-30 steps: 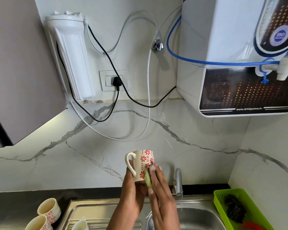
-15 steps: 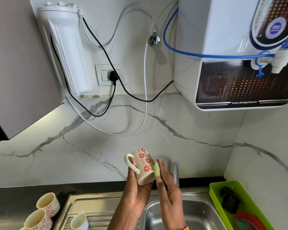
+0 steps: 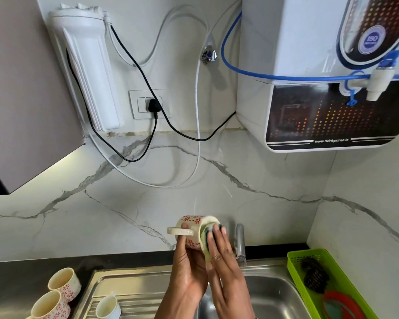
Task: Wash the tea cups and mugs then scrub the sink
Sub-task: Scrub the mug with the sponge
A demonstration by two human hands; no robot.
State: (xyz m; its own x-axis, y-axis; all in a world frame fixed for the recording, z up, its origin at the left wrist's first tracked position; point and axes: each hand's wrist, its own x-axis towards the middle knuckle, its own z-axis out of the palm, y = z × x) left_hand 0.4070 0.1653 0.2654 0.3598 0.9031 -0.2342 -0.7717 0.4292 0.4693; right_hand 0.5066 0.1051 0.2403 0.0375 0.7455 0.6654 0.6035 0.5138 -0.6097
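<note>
Above the steel sink (image 3: 274, 293), my left hand (image 3: 189, 270) grips the red-flowered mug (image 3: 191, 229), tipped sideways with its handle toward me. My right hand (image 3: 226, 265) presses a green scrub sponge (image 3: 206, 238) into its mouth with straight fingers. Two matching mugs (image 3: 55, 295) stand on the dark counter at left.

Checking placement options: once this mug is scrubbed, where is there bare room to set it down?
The ribbed drainboard is bare between the small white cup and the left hand; so is the sink basin right of the right hand. The dark counter is crowded by two floral mugs, and the green tray holds scrubbers.
</note>
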